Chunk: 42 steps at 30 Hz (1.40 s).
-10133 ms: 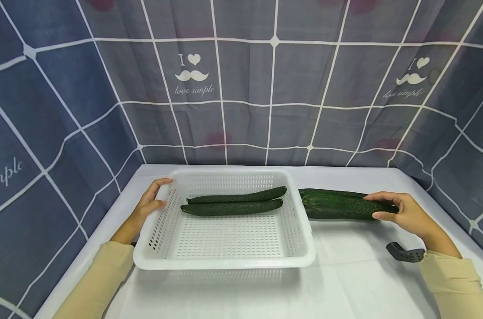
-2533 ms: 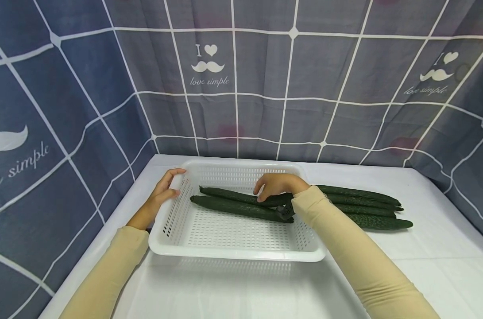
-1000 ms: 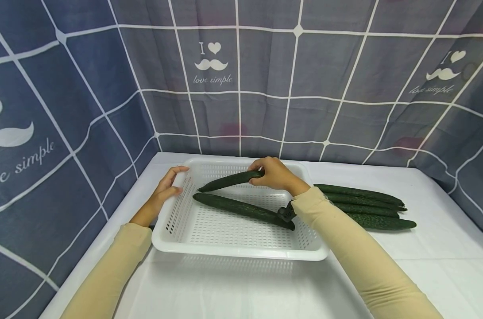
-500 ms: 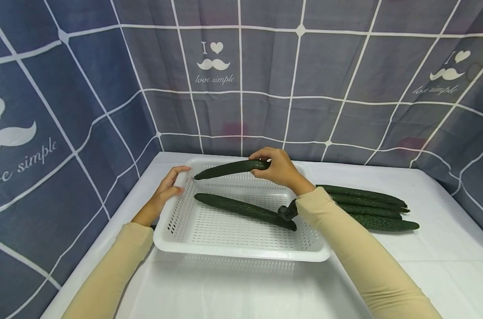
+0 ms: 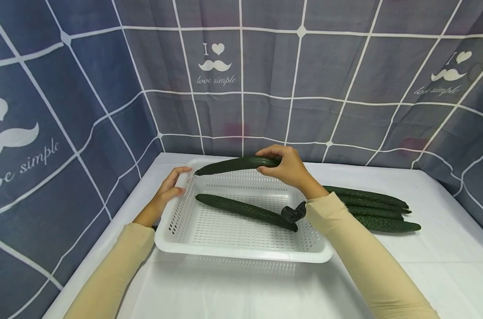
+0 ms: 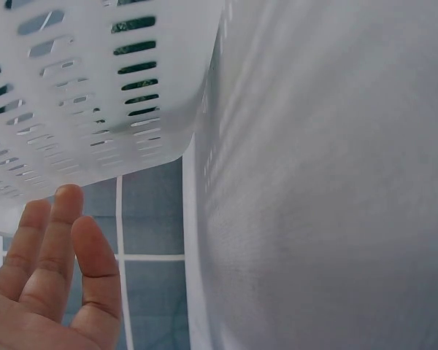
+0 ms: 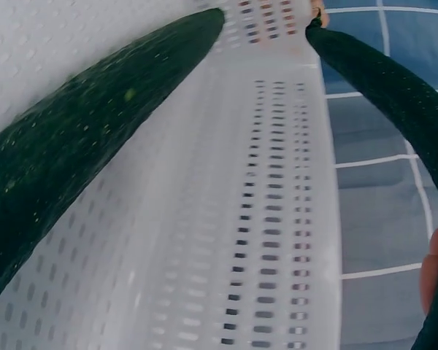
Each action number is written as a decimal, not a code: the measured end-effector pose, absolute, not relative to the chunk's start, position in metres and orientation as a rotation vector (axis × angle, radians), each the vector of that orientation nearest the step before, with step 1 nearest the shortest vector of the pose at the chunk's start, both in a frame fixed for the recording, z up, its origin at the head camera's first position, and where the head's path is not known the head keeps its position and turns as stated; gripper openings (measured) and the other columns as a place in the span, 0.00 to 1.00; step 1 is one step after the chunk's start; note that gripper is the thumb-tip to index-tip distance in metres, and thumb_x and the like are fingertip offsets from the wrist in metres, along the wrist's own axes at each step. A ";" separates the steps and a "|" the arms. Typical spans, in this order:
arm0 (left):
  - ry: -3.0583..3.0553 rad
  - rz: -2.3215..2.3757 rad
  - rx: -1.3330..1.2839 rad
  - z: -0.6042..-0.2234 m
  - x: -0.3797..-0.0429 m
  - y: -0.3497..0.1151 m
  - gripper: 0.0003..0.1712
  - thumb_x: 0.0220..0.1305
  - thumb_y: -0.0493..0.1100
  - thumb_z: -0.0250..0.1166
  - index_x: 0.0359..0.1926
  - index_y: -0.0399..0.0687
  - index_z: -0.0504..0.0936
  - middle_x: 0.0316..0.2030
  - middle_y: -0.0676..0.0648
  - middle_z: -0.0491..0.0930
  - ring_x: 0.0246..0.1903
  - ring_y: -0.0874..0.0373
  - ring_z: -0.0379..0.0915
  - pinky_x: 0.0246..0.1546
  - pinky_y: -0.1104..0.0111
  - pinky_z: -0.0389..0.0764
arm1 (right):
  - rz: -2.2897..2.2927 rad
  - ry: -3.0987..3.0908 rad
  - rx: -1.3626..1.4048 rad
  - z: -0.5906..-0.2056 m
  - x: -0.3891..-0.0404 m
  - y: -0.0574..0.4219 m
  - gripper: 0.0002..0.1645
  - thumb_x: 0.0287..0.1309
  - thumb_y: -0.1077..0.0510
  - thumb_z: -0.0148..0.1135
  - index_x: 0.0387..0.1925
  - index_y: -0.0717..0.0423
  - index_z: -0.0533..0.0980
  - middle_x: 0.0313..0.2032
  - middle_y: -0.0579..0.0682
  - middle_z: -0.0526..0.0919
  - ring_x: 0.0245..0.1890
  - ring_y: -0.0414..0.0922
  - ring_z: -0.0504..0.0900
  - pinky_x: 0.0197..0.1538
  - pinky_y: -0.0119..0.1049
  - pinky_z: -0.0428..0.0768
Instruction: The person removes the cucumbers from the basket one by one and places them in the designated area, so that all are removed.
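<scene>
A long dark green cucumber (image 5: 237, 165) is raised over the back rim of a white perforated plastic basket (image 5: 241, 254). My right hand (image 5: 287, 166) grips its right end between thumb and fingers; its thin left end points to the basket's back left corner. Another cucumber (image 5: 247, 212) lies slantwise on the basket floor, also large in the right wrist view. My left hand (image 5: 165, 195) rests against the basket's left rim, thumb and forefinger touching it. In the left wrist view several fairly straight fingers (image 6: 51, 255) lie by the basket's outer wall.
Several more cucumbers (image 5: 378, 212) lie side by side on the white tablecloth (image 5: 384, 283), right of the basket and partly behind the right sleeve (image 5: 365, 248). A grey-blue checked curtain (image 5: 265, 79) hangs behind and at both sides.
Earlier both cucumbers lay in the basket while my right hand was at the pile. It then took hold of the rear cucumber and raised it up and back. The left hand stays at the rim.
</scene>
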<state>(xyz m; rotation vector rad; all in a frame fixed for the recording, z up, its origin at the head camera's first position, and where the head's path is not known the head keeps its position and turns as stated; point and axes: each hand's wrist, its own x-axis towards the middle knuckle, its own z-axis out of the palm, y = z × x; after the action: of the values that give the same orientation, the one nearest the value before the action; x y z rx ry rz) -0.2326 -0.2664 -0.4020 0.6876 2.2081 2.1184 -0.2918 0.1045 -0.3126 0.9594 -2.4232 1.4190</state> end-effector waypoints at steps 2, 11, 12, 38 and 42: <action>2.206 2.110 0.678 -0.402 -0.233 -0.266 0.34 0.66 0.32 0.48 0.71 0.58 0.67 0.66 0.37 0.63 0.58 0.49 0.70 0.50 0.60 0.82 | 1.425 -2.420 0.940 -0.311 -0.290 0.108 0.21 0.56 0.68 0.79 0.53 0.64 0.87 0.48 0.59 0.89 0.39 0.47 0.86 0.44 0.30 0.81; 2.191 2.147 0.690 -0.402 -0.233 -0.265 0.34 0.65 0.31 0.48 0.70 0.58 0.68 0.66 0.42 0.64 0.59 0.51 0.69 0.51 0.62 0.82 | 1.417 -2.391 0.906 -0.303 -0.278 0.122 0.22 0.54 0.69 0.80 0.52 0.63 0.88 0.48 0.57 0.90 0.38 0.43 0.85 0.42 0.28 0.80; 2.189 2.157 0.697 -0.403 -0.233 -0.265 0.34 0.65 0.31 0.49 0.70 0.58 0.69 0.65 0.42 0.65 0.59 0.52 0.69 0.51 0.63 0.82 | 1.420 -2.391 0.904 -0.302 -0.276 0.123 0.22 0.54 0.69 0.80 0.52 0.63 0.88 0.49 0.58 0.90 0.38 0.43 0.85 0.42 0.28 0.80; 2.178 2.179 0.747 -0.404 -0.234 -0.263 0.33 0.65 0.31 0.49 0.69 0.59 0.70 0.64 0.43 0.68 0.58 0.54 0.71 0.51 0.65 0.82 | 1.462 -2.229 0.916 -0.294 -0.230 0.164 0.19 0.50 0.75 0.79 0.46 0.66 0.88 0.45 0.56 0.90 0.42 0.37 0.82 0.44 0.26 0.80; 2.180 2.188 0.779 -0.404 -0.235 -0.265 0.34 0.65 0.30 0.48 0.69 0.59 0.71 0.63 0.44 0.69 0.56 0.55 0.72 0.50 0.66 0.83 | 1.462 -2.205 0.918 -0.296 -0.224 0.173 0.20 0.49 0.76 0.79 0.46 0.65 0.88 0.44 0.45 0.90 0.43 0.37 0.84 0.46 0.26 0.81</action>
<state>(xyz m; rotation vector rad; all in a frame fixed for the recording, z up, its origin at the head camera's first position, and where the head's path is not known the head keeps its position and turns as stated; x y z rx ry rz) -0.2349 -0.2650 -0.4043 0.7787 2.1798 2.1879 -0.2242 0.1730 -0.2961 0.9183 -2.2050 1.4617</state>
